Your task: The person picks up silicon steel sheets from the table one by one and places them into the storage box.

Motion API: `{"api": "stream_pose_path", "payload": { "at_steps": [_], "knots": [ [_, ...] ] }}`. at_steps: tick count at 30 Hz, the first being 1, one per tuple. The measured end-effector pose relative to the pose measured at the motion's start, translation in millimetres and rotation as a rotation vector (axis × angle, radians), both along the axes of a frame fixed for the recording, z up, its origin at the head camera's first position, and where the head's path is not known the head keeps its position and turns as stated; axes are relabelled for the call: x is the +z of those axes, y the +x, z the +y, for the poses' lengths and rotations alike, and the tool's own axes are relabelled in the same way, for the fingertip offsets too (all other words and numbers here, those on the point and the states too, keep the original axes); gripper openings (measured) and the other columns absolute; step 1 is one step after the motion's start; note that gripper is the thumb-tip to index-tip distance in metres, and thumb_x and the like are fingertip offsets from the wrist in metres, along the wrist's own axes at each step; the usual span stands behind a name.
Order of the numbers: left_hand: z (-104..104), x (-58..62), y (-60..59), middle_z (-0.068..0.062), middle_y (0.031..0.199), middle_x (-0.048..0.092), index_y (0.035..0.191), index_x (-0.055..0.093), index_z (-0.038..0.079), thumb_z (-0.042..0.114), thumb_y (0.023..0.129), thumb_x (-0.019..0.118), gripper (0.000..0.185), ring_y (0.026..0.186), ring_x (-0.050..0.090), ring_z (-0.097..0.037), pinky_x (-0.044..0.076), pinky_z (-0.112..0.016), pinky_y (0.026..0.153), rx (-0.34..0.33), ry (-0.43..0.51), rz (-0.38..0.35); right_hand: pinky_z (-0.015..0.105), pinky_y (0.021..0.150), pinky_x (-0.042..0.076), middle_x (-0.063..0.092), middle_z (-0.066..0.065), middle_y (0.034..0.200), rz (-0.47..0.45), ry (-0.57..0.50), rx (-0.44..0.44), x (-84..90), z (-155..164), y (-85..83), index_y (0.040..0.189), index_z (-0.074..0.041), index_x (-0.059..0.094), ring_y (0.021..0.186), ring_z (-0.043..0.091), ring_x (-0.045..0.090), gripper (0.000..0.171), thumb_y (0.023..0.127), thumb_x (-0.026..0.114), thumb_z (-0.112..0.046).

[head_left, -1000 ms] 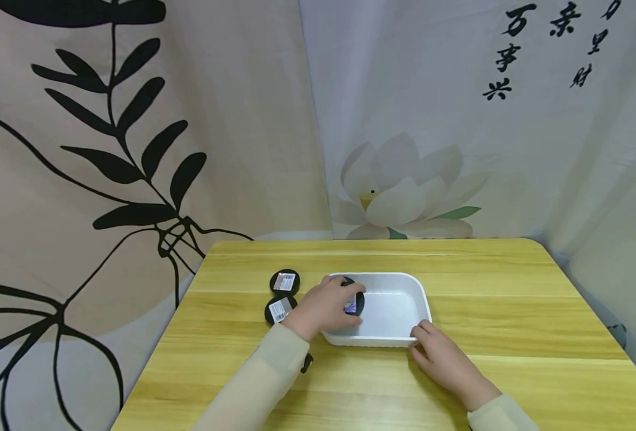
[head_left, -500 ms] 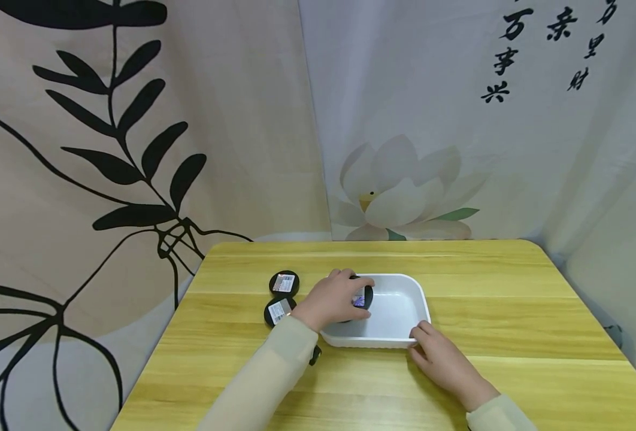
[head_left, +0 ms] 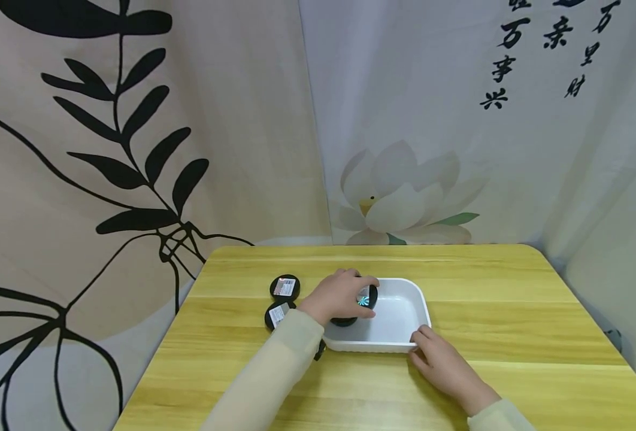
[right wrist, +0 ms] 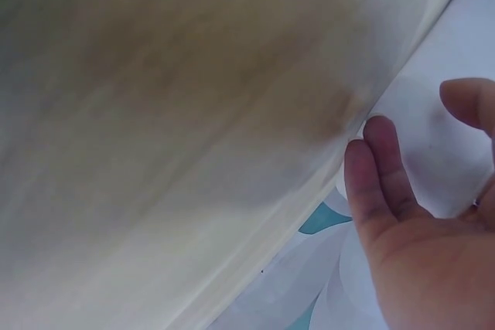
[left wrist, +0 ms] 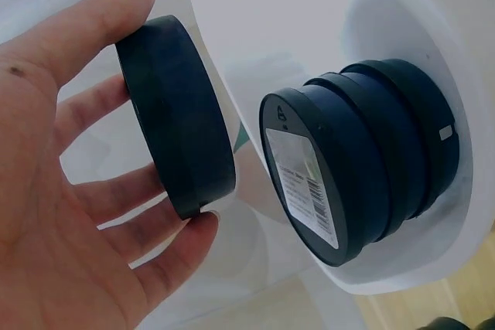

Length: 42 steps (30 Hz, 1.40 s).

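Black round tin (head_left: 365,296) (left wrist: 176,117): flat disc, tilted on edge, pinched in left hand (head_left: 338,295) over white tray (head_left: 404,343). Three like tins (left wrist: 363,160) stacked inside tray's left end. Right hand (head_left: 441,361) fingers touch tray's near right corner.

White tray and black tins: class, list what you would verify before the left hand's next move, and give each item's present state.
1. Left hand has a firm grip on the black tin: ok, thumb and fingertips pinch its rim.
2. Held tin is over the white tray: ok.
3. Stack of tins already in the tray is orderly: ok, the tins sit face to face.
4. Right hand steadies the tray: ok, fingers touch its near right corner.
5. Two loose tins are clear of the left sleeve: ok, they lie left of the tray.
6. Room left in the tray: cannot tell.
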State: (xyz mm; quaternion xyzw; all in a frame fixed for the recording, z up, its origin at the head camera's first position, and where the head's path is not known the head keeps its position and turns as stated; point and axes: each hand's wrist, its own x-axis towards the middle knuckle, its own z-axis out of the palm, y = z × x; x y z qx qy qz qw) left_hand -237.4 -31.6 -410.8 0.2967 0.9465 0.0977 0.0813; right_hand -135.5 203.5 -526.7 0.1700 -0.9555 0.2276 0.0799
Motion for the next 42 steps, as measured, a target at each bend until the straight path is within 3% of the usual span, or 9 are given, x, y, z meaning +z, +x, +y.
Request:
{"api": "stream_pose_path", "payload": {
  "at_steps": [9,15,22,28,42],
  "knots": [
    [10.9,-0.6,-11.4,0.000,0.132,0.061,0.136,0.058,0.040,0.052,0.081,0.081,0.061,0.111,0.059,-0.016,0.053,-0.039,0.091,-0.060,0.020,-0.018,0.026,0.070,0.048,0.047,-0.011,0.090,0.047,0.007,0.016,2.3,1.0,-4.3,0.093,-0.016,0.061,0.076,0.002,0.046,0.014,0.088,0.074,-0.011],
    [18.3,0.0,-19.5,0.002,0.137,0.060,0.138,0.056,0.041,0.054,0.081,0.080,0.063,0.118,0.059,-0.015,0.052,-0.039,0.097,-0.082,0.025,-0.056,0.026,0.067,0.048,0.047,-0.011,0.088,0.083,0.021,0.017,2.1,2.7,-6.4,0.092,-0.015,0.061,0.074,0.002,0.045,0.017,0.085,0.076,-0.010],
    [24.8,-3.2,-22.3,0.007,0.132,0.063,0.138,0.056,0.040,0.053,0.080,0.082,0.065,0.113,0.058,-0.011,0.051,-0.034,0.096,-0.102,0.013,-0.092,0.026,0.069,0.048,0.047,-0.010,0.089,0.038,0.034,0.009,1.6,4.2,-4.7,0.094,-0.015,0.062,0.075,0.003,0.046,0.015,0.087,0.075,-0.012],
    [29.9,-8.1,-24.3,0.009,0.131,0.064,0.137,0.057,0.038,0.054,0.080,0.081,0.064,0.111,0.059,-0.009,0.050,-0.034,0.098,-0.118,0.002,-0.111,0.027,0.070,0.049,0.048,-0.010,0.091,0.005,0.025,0.007,-0.2,3.3,-2.3,0.096,-0.015,0.062,0.076,0.003,0.046,0.015,0.088,0.075,-0.012],
    [34.3,-29.8,-39.6,0.012,0.133,0.063,0.138,0.057,0.039,0.048,0.078,0.086,0.067,0.112,0.058,-0.007,0.048,-0.034,0.103,-0.162,-0.005,-0.205,0.026,0.069,0.049,0.046,-0.011,0.090,0.034,0.014,0.007,-3.5,1.6,0.6,0.093,-0.016,0.061,0.075,0.003,0.045,0.014,0.087,0.073,-0.011]
  ]
}}
